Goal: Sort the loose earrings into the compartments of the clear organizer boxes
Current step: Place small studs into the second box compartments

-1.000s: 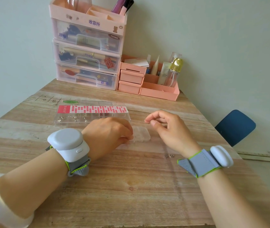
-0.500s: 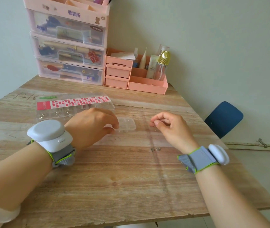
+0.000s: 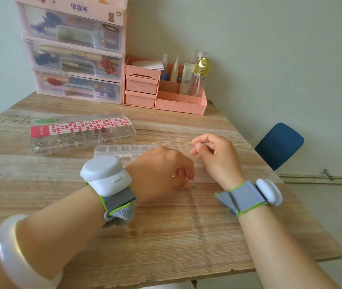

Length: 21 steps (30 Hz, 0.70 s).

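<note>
A pale wooden bench [image 3: 165, 236] with a chipped near edge fills the lower frame. Plain light grey-green walls [image 3: 270, 49] meet in a corner at upper centre. A dark blue chair [image 3: 278, 144] stands at the right, over a light floor [image 3: 332, 215]. Soft, even daylight falls across everything.

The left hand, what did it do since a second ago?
The left hand left the small clear box, which it was touching, and came back toward the person, fingers now down at the loose earring on the table. I cannot tell if it grips it yet. The right hand stayed curled above the table; the labelled box stayed put.
</note>
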Tool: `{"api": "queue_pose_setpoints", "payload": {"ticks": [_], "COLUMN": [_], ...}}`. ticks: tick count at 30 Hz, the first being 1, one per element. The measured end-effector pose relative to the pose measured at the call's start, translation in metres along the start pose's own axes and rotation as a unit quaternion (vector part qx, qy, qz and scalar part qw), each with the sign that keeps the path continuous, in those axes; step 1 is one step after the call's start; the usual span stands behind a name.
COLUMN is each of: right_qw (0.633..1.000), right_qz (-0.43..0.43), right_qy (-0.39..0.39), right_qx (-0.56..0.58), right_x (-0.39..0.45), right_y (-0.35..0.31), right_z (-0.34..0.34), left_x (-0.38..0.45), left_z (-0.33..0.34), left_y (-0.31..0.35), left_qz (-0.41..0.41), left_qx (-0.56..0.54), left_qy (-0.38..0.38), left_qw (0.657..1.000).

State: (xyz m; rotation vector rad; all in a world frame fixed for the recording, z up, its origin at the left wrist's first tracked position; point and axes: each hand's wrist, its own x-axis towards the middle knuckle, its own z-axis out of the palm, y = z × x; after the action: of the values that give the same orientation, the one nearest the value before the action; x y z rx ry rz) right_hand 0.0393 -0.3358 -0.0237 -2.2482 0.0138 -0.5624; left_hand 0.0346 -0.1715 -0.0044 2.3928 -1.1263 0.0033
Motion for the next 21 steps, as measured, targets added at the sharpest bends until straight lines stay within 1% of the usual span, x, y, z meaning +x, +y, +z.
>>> {"api": "queue_pose_setpoints", "payload": {"ticks": [5, 9, 11, 13, 16, 19, 21], "right_qw": [1.0, 1.0, 1.0, 1.0, 0.998, 0.998, 0.999], "right_qz": [0.004, 0.002, 0.001, 0.003, 0.022, 0.031, 0.032], "right_qy": [0.01, 0.01, 0.015, 0.027, 0.037, 0.022, 0.001], "right_qx": [0.002, 0.002, 0.004, 0.016, 0.048, 0.055, 0.044], "right_x": [0.001, -0.001, -0.001, 0.0, 0.001, 0.0, -0.002], "right_y": [-0.001, -0.001, -0.001, 0.0, 0.002, 0.001, -0.002], "right_z": [0.0, 0.0, -0.001, -0.002, -0.004, -0.005, -0.005], "left_x": [0.003, 0.002, 0.001, -0.001, -0.006, -0.012, -0.016], "left_z": [0.002, 0.002, 0.002, 0.0, -0.009, -0.017, -0.019], "left_y": [0.001, -0.002, -0.002, -0.003, -0.01, -0.016, -0.017], "left_qz": [-0.008, -0.003, 0.0, -0.008, -0.043, -0.073, -0.081], "left_qx": [-0.003, 0.005, 0.003, -0.019, -0.074, -0.142, -0.158], "left_qy": [-0.022, -0.013, 0.008, 0.045, 0.091, 0.104, 0.1], "left_qw": [1.0, 1.0, 1.0, 0.999, 0.992, 0.982, 0.979]}}
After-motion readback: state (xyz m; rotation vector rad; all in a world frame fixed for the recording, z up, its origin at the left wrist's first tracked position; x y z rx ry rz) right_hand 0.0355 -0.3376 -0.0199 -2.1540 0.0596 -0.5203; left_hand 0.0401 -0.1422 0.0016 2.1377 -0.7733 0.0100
